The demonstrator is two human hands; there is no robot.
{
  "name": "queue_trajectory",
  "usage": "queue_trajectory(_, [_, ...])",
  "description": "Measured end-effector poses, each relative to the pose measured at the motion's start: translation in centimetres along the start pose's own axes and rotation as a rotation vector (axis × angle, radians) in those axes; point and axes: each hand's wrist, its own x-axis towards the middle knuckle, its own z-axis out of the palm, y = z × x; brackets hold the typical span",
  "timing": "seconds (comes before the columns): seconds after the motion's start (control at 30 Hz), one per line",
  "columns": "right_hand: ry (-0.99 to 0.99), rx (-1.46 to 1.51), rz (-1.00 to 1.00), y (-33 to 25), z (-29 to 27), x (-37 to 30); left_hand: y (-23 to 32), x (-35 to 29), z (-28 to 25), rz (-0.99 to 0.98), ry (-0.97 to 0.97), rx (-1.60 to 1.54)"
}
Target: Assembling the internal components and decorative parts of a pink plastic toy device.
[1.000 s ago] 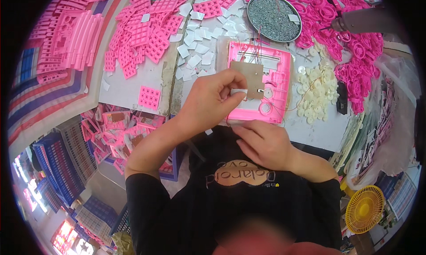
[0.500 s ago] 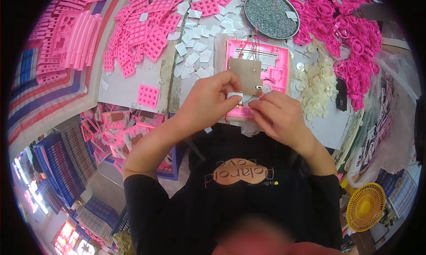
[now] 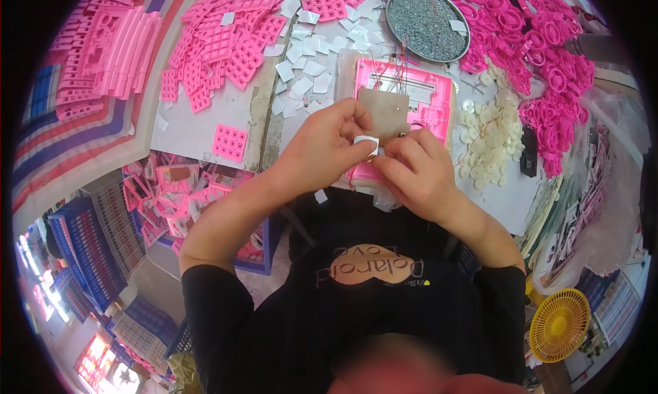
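Observation:
A pink plastic housing lies in front of me. A tan circuit board rests over its left part, with thin wires fanning out above it. At the board's lower edge my left hand pinches a small white square pad between thumb and fingers. My right hand is closed just to the right of the pad, fingertips close to its lower corner. A tiny brass-coloured bit shows there, but what the right fingers hold is hidden.
Loose white squares and pink keypad sheets cover the left of the table. A round tray of screws stands behind the housing. To the right are pale discs and magenta rings. A crate of pink parts stands below left.
The white pad now sits tilted, and my right fingers have moved left and closer to it. The whole scene has shifted slightly in view.

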Motion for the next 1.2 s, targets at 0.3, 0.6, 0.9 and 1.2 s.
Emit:
queue_trajectory(0.3, [0.057, 0.114, -0.008, 0.7, -0.1, 0.0, 1.2, -1.1, 0.6, 0.089, -0.017, 0.049])
queue_trajectory(0.6, [0.025, 0.218, -0.002, 0.9, -0.5, 0.3, 1.3, -0.9, 0.6, 0.067, -0.047, -0.011])
queue_trajectory(0.9, [-0.031, 0.263, -0.002, 1.6, -0.1, 0.0, 1.9, -1.5, 1.1, 0.227, 0.016, 0.323])
queue_trajectory(1.2, [-0.1, 0.19, 0.007, 1.6, -0.9, -0.7, 0.6, -1.3, 1.3, 0.348, 0.146, 0.548])
